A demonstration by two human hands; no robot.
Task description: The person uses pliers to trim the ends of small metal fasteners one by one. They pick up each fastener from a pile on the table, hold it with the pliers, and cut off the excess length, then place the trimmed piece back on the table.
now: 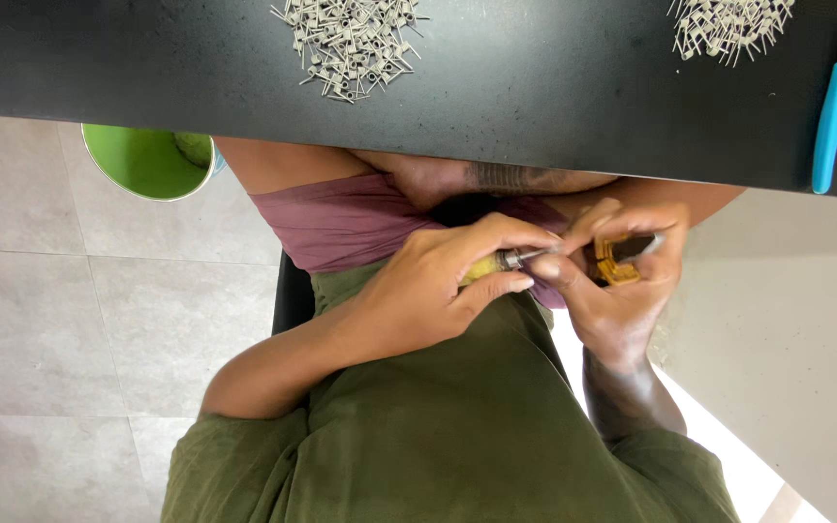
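From the head camera, your left hand (438, 286) grips a yellow-handled screwdriver (506, 261) over your lap, below the black table (554, 87). Your right hand (622, 281) pinches its metal tip beside a small orange coil (612, 261).

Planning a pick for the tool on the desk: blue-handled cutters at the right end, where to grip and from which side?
Grip the blue-handled cutters around the middle of the two blue handles, coming from above. They lie flat on the black table, handles running toward the near edge, metal jaws pointing away. The handles are the longest, widest part. Nothing lies close beside them; the nearest pile of small metal parts sits to their left.
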